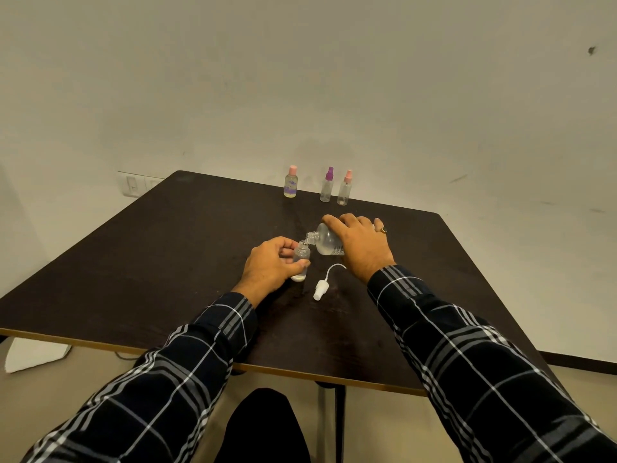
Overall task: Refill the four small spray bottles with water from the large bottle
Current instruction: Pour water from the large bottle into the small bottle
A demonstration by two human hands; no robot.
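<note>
My right hand (pixel 360 243) grips the large clear bottle (pixel 325 242), tilted on its side with its open neck at the mouth of a small clear spray bottle (pixel 301 259). My left hand (pixel 270 265) holds that small bottle upright on the dark table (pixel 167 262); its top is off. A white spray cap with its tube (pixel 322 287) lies on the table just right of it. Three more small spray bottles stand near the far edge: one with a pink cap and purple label (pixel 291 183), one with a purple cap (pixel 327 185), one with a pink cap (pixel 345 188).
The table's far edge meets a pale wall with a switch plate (pixel 133 185) at the left. The near edge runs across below my forearms. A white sheet (pixel 33 357) lies on the floor at the left. A metal table leg (pixel 330 426) stands below the front edge.
</note>
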